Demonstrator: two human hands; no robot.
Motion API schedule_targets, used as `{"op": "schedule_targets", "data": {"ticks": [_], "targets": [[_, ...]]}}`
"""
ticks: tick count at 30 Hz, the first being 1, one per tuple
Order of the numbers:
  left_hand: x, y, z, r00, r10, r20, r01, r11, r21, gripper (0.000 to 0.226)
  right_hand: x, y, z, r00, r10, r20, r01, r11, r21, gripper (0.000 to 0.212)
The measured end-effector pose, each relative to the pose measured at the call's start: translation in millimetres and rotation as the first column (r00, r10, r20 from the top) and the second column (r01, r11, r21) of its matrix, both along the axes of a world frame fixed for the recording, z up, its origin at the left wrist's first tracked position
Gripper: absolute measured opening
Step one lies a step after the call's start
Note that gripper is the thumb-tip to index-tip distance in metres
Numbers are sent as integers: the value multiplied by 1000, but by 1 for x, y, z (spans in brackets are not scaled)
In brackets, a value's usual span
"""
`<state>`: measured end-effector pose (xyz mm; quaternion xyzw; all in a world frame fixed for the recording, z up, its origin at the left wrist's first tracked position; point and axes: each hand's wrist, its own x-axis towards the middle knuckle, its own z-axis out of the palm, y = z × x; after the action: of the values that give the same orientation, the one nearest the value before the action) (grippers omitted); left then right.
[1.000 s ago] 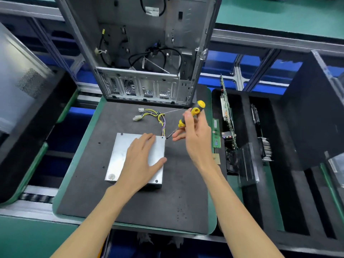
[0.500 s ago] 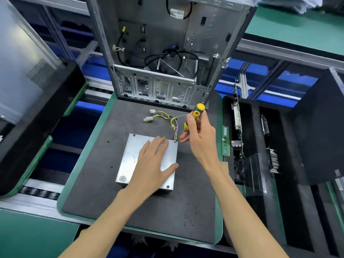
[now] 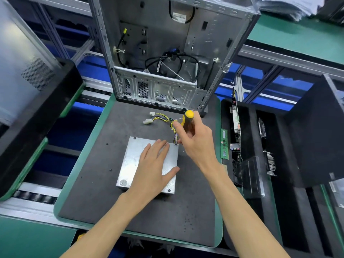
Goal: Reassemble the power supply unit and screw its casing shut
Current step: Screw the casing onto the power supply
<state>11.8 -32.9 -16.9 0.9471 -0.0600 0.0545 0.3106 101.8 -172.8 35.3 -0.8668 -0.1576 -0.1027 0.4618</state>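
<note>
The silver power supply unit (image 3: 131, 161) lies flat on the dark grey mat (image 3: 96, 183). My left hand (image 3: 155, 168) presses flat on its lid with fingers spread. My right hand (image 3: 197, 140) grips a yellow-and-black screwdriver (image 3: 187, 117), held nearly upright. Its tip stands on the screw (image 3: 176, 145) at the lid's far right corner. Other screws sit in the far left and near right corners. A bundle of yellow and coloured wires (image 3: 163, 119) with white plugs leaves the unit's far side.
An open metal computer case (image 3: 167, 53) stands upright at the mat's far edge. A black foam tray (image 3: 249, 183) on the right holds circuit boards and a memory stick (image 3: 224, 144). A grey panel leans in a black tray (image 3: 37, 108) on the left. Small loose screws dot the mat.
My right hand has brought the screwdriver from a slant to nearly upright, with its tip now on the far right corner screw. My left hand stays pressed on the lid.
</note>
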Motion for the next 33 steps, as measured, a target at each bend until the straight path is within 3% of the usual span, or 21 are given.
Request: {"op": "schedule_targets", "data": {"ticks": [3, 8, 10, 12, 15, 18, 20, 24, 29, 33], "targets": [[0, 0, -1, 1000, 5, 21, -5, 1000, -3, 71, 2, 2, 5, 995, -58, 86, 67, 992, -111, 47], [-3, 1, 2, 1000, -23, -15, 23, 1000, 9, 58, 4, 13, 8, 990, -138, 32, 142, 977, -157, 61], [-2, 2, 14, 999, 22, -47, -31, 975, -219, 36, 6, 16, 10, 989, -150, -11, 146, 974, -173, 65], [3, 8, 38, 988, 133, -74, -152, 856, -493, 29, 8, 17, 12, 988, -150, -45, 140, 973, -184, 69], [19, 12, 85, 964, 253, 88, -141, 759, -636, 20, 10, 16, 14, 990, -132, -52, 120, 975, -188, 68], [37, 7, 118, 954, 186, 237, -14, 814, -581, 42, 8, 18, 17, 993, -112, -34, 97, 950, -297, 65], [45, -1, 129, 951, 118, 287, 39, 872, -489, 32, 5, 20, 19, 997, -77, -19, 65, 931, -359, 51], [55, 0, 128, 949, 109, 296, 29, 905, -424, 9, 2, 14, 14, 986, -14, -165, -6, 992, -124, 23], [62, 14, 131, 968, 48, 247, 77, 878, -472, 14, -2, -3, 2, 936, 175, -305, -164, 985, 61, 30], [67, 16, 130, 983, -33, 179, 122, 849, -514, 26, -3, -4, 3, 937, 168, -307, -156, 986, 63, 22]]}}
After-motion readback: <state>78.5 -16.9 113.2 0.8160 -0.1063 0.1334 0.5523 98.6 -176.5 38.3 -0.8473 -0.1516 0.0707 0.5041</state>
